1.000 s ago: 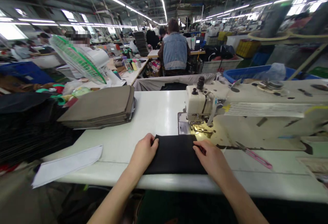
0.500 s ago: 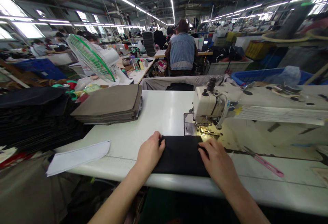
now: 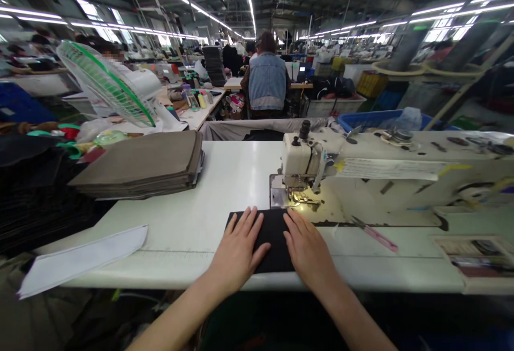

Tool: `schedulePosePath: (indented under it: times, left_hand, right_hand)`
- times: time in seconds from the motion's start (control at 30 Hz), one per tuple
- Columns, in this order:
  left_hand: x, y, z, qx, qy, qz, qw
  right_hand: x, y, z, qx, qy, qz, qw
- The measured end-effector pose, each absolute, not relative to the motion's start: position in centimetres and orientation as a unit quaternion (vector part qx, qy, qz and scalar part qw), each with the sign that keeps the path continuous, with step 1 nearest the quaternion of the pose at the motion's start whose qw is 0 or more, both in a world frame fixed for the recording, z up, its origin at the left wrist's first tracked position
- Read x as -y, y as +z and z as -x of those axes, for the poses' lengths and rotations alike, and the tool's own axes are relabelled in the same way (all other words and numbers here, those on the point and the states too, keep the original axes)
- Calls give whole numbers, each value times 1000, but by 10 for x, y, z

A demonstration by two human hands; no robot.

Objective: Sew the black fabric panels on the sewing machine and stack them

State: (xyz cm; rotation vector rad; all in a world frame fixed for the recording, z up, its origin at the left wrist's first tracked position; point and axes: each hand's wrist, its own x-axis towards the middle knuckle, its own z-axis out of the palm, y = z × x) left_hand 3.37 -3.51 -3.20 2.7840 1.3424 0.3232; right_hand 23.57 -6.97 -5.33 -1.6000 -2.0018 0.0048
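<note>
A black fabric panel (image 3: 273, 241) lies at the front edge of the white sewing table (image 3: 225, 180). My left hand (image 3: 243, 244) rests flat on its left part, fingers spread and thumb pointing right. On its right side lies my right hand (image 3: 307, 244), fingers stretched forward along the edge. Both palms cover parts of the panel. Just beyond the fingertips stands the sewing machine (image 3: 303, 158), its lamp lighting the presser foot (image 3: 305, 199). The panel lies in front of the needle plate, not under the foot.
Pink-handled snips (image 3: 375, 235) lie right of my hands. A stack of grey-brown panels (image 3: 140, 163) and a white strip (image 3: 84, 260) are at left, beside dark fabric piles (image 3: 32, 190). A fan (image 3: 108, 83) stands behind. Ahead sits a person in a denim vest (image 3: 267, 81).
My hands have gone from gripping the panel's side edges to lying flat on it, the left further in over it. The head view has turned somewhat to the right.
</note>
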Motion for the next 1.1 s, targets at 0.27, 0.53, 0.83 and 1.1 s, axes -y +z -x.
schedulePosePath:
  times: [0.27,0.53,0.83,1.1]
  left_hand:
    - [22,-14,-59,-357,66,-928,81]
    - [-22,-9,-70,-294,51,-950,95]
    - [-31,-11,-67,-278,53,-954,99]
    - [-36,-15,-66,-265,60,-958,93]
  right_hand:
    - [79,-49,-270,776,13,554,300]
    - [46,-50,-268,767,5,563,309]
    - [45,-52,-265,757,-6,566,325]
    - [43,-51,-265,754,-6,574,320]
